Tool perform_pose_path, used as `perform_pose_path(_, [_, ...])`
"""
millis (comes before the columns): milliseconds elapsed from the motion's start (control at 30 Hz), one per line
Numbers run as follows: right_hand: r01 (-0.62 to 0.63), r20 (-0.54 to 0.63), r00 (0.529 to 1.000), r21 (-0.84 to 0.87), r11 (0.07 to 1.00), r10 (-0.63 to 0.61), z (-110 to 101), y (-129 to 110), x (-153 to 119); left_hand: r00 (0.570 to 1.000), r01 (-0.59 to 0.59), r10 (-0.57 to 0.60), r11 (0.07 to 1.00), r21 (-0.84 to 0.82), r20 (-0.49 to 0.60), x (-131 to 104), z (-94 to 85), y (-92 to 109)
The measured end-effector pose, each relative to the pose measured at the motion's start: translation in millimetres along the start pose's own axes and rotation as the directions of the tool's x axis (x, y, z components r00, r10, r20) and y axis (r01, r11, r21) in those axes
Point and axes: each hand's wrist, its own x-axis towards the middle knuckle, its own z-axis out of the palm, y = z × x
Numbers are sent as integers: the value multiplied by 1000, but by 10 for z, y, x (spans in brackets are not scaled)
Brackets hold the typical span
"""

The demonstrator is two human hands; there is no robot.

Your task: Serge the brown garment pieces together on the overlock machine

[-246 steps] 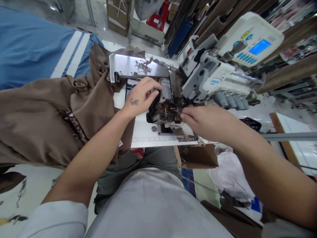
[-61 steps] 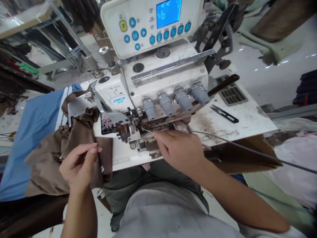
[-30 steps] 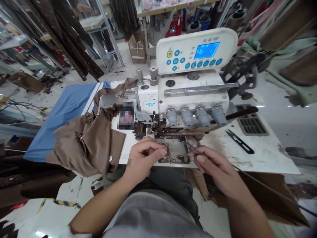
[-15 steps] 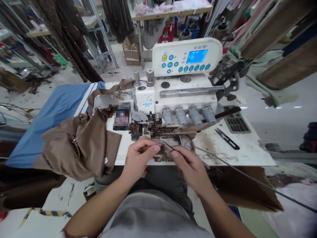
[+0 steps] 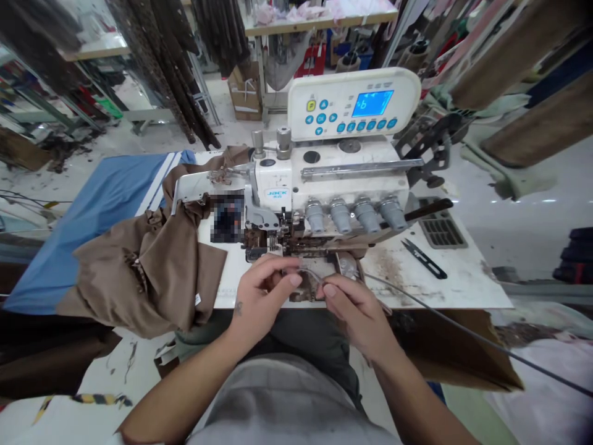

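Note:
Just in front of the needle area of the overlock sewing machine (image 5: 278, 180), my right hand (image 5: 354, 306) pinches a thin, curved grey metal tool (image 5: 310, 272) that resembles tweezers. Its bent end reaches left to the fingertips of my left hand (image 5: 264, 293). The left thumb and index finger are a little apart around that end; whether a fine thread lies between them is too small to tell. Beside the machine on the left lies a heap of brown fabric (image 5: 152, 266), clear of both hands.
Black thread snips (image 5: 424, 259) lie on the white machine table (image 5: 482, 290) at the right, near a dark grille (image 5: 442, 228). A grey cable (image 5: 445, 315) runs off to the lower right. Blue fabric (image 5: 92, 216) with white stripes is at the left.
My left thumb and index finger have parted slightly. The curved tool has turned a little between the hands, which stay in front of the machine. The view has shifted slightly.

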Motion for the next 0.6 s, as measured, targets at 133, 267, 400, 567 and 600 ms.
perform_pose_path(133, [-68, 57, 996, 1, 998, 68, -44, -29, 61, 956, -289, 287, 884, 367, 62, -123, -275, -84])
perform_pose_path(267, [-135, 190, 973, -11, 991, 135, -53, -104, 228, 939, -303, 341, 749, 589, 50, -227, -661, -324])
perform_pose_path(400, [-121, 166, 980, 38, 992, 113, -22, -103, 404, 959, -247, 268, 631, 736, 92, -257, -898, -656])
perform_pose_path(567, [-131, 125, 985, 79, 988, 120, -9, -71, 466, 953, -288, 253, 566, 773, 169, -259, -900, -903])
perform_pose_path(600, [-134, 117, 985, 81, 988, 124, -11, -69, 465, 950, -296, 254, 555, 777, 180, -258, -889, -914])
